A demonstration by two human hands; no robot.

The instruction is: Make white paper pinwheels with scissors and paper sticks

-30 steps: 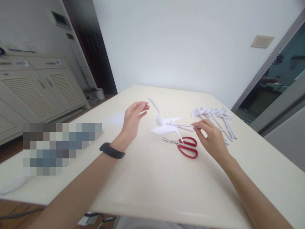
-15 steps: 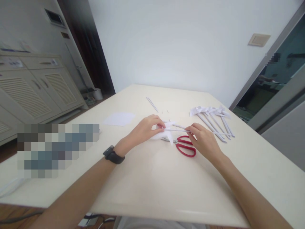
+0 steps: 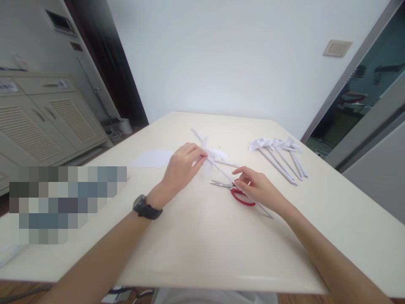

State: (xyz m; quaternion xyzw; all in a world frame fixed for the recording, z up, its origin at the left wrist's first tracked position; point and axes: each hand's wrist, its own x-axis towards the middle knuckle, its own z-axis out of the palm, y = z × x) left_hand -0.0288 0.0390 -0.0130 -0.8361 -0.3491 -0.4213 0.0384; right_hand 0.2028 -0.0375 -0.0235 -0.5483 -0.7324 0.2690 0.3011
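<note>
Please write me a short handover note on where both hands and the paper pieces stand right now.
Left hand: pinches the white paper pinwheel head, raised a little off the table.
Right hand: holds a thin white paper stick that runs up to the pinwheel head; its lower end reaches past the hand.
Red-handled scissors: flat on the table under the right hand, blades closed.
Done: a row of finished paper pinwheels lies at the far right.
Left: stick and head are together in the hands; whether they are joined cannot be told. A white paper sheet and a spare stick lie unused.
</note>
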